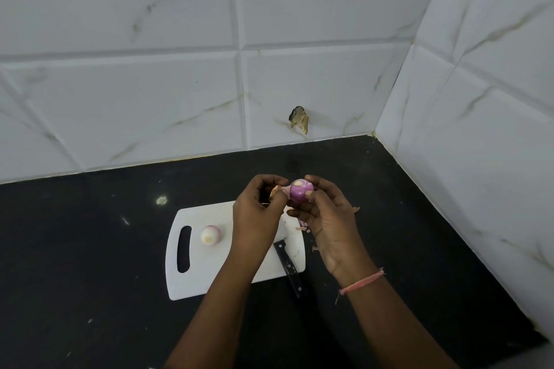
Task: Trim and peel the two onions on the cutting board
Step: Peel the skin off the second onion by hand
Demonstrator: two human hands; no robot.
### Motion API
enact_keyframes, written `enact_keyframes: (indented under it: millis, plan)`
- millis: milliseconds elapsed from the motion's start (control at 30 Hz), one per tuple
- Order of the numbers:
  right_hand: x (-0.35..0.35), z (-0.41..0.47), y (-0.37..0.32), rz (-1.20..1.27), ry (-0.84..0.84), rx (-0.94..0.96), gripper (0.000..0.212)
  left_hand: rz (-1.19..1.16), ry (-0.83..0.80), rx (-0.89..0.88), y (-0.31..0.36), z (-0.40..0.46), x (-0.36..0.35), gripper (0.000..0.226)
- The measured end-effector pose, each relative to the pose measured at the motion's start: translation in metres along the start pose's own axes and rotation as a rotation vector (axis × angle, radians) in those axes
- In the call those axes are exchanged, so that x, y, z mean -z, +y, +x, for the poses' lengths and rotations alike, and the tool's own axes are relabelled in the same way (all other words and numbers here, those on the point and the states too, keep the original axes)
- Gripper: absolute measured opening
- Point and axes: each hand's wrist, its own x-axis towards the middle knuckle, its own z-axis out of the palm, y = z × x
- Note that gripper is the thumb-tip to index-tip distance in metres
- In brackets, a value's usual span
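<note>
Fingers of the right hand [329, 225] curl round a purple onion [301, 190], held in the air above the far edge of the white cutting board [209, 278]. The left hand [257, 213] pinches a brown flake of skin [275, 191] just beside that onion. A second onion [210, 234], pale and peeled, sits on the board near its handle slot. A black-handled knife [289, 268] lies at the board's near right corner, its handle overhanging the dark counter [90, 249].
</note>
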Motion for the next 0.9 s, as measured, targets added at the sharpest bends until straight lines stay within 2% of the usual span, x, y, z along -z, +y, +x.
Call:
enact_keyframes:
  millis: [200,300,567,800,900]
  plan:
    - [0.0001,-0.002,-0.0023,0.03,-0.009,-0.002,0.025,-0.034,-0.013,0.051,0.0,-0.0005,-0.0001,0.005]
    - [0.0002,-0.0021,-0.0026,0.004,-0.009,-0.001,0.026,0.006,-0.028,0.071,-0.0004,-0.0008,0.0008,0.013]
    - [-0.0002,-0.0037,-0.002,0.0,0.004,-0.003,0.027,0.002,-0.061,0.115,-0.0028,0.0002,0.0047,0.007]
    - [-0.0015,-0.0037,-0.0015,0.018,0.0,-0.024,0.027,0.095,0.027,0.028,-0.0046,0.0026,0.005,0.017]
    - [-0.004,-0.0035,-0.0031,0.064,-0.012,-0.042,0.025,0.042,0.022,0.012,-0.0066,0.0041,0.0047,0.016]
